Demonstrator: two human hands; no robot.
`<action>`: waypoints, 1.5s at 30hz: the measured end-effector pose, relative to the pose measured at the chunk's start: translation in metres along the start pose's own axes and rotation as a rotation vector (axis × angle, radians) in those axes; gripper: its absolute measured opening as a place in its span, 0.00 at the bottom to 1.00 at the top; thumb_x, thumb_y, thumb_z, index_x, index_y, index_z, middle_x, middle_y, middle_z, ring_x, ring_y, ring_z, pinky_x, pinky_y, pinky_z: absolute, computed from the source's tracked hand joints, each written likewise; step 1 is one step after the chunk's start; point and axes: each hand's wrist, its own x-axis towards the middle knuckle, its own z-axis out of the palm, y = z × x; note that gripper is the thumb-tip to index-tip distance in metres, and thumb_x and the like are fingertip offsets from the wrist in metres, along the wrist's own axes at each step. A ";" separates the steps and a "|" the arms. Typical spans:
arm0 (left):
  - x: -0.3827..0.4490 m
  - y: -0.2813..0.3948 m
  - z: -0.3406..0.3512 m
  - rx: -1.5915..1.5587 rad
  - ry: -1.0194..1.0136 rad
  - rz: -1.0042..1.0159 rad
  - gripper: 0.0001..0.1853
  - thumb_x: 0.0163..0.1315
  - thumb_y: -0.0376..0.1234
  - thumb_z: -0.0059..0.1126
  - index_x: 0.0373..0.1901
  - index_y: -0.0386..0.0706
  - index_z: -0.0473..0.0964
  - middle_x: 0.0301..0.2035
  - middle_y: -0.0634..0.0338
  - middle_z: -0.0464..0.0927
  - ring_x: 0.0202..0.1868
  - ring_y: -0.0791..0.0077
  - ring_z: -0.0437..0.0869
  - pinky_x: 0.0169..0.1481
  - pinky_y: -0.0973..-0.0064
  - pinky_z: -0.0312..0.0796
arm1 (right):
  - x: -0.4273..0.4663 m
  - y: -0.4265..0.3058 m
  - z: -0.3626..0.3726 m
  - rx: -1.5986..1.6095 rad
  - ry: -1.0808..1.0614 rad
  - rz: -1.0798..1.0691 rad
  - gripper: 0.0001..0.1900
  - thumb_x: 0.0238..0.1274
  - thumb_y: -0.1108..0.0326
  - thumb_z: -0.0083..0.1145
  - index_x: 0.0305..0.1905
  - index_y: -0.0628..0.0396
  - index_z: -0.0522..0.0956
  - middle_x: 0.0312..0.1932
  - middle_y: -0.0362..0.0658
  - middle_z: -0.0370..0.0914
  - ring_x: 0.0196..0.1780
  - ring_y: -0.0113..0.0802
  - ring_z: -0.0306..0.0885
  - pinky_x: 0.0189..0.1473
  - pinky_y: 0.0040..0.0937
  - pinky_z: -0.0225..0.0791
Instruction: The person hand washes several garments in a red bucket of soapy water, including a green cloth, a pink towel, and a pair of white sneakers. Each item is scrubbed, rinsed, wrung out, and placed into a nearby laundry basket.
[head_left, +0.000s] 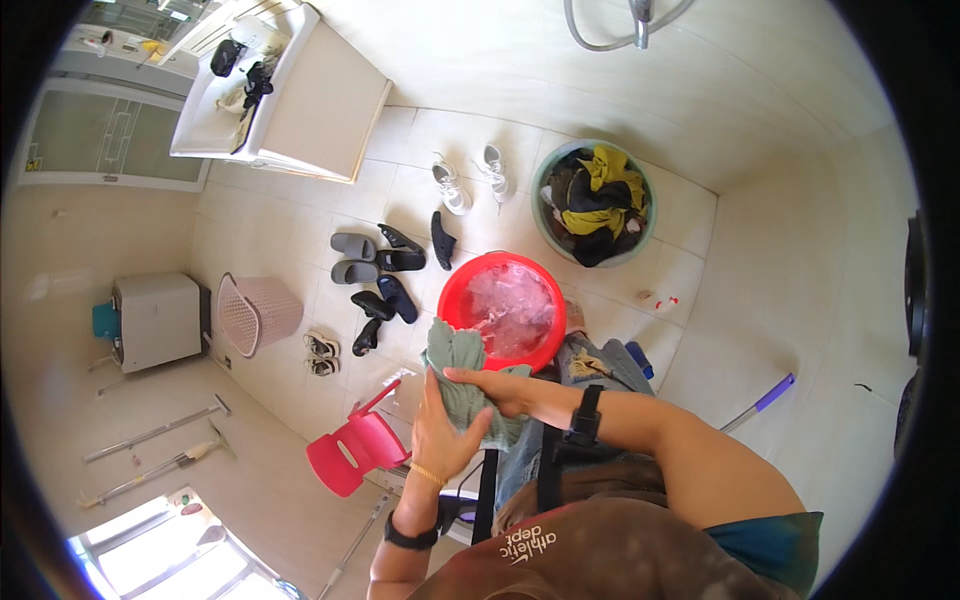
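Observation:
Both hands grip a wet-looking grey-green cloth (463, 356) above the near left rim of a red plastic basin (444, 304). My left hand (442, 435), with a gold bracelet at its wrist, presses the cloth from the lower left, thumb and fingers spread around it. From the right, my right hand (499, 388) lies across the cloth, its fingers pointing left; part of its grip is hidden. Foamy water (514, 307) fills much of the basin. Beyond it to the right stands a pale green tub (538, 217) heaped with dark and yellow clothes (600, 199).
White sneakers (450, 187) and several slippers (352, 246) lie on the tiled floor. A pink plastic chair (360, 450) stands at the lower left, a woven-look plastic basket (277, 311) farther left. A purple-handled tool (774, 393) leans at the right. A washbasin cabinet (322, 105) is at the upper left.

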 end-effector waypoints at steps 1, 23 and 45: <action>-0.007 0.000 -0.010 0.011 0.007 0.092 0.38 0.50 0.37 0.62 0.59 0.30 0.55 0.45 0.45 0.73 0.46 0.56 0.76 0.50 0.67 0.70 | -0.003 -0.002 0.008 -0.001 -0.006 0.040 0.22 0.58 0.50 0.55 0.49 0.56 0.73 0.37 0.43 0.79 0.37 0.34 0.79 0.41 0.32 0.75; 0.125 -0.078 -0.021 -1.069 -0.447 -0.242 0.21 0.52 0.33 0.60 0.48 0.37 0.70 0.39 0.56 0.76 0.41 0.66 0.78 0.47 0.65 0.71 | -0.001 -0.010 0.046 -0.060 0.046 0.040 0.17 0.52 0.60 0.62 0.43 0.58 0.75 0.34 0.41 0.78 0.32 0.27 0.77 0.31 0.25 0.71; 0.092 -0.020 -0.072 -0.103 -0.379 -0.058 0.46 0.51 0.61 0.51 0.63 0.38 0.53 0.48 0.45 0.73 0.51 0.53 0.75 0.55 0.62 0.66 | -0.007 -0.005 0.042 -0.367 -0.167 -0.071 0.31 0.51 0.56 0.64 0.57 0.57 0.65 0.44 0.42 0.74 0.43 0.26 0.74 0.43 0.24 0.70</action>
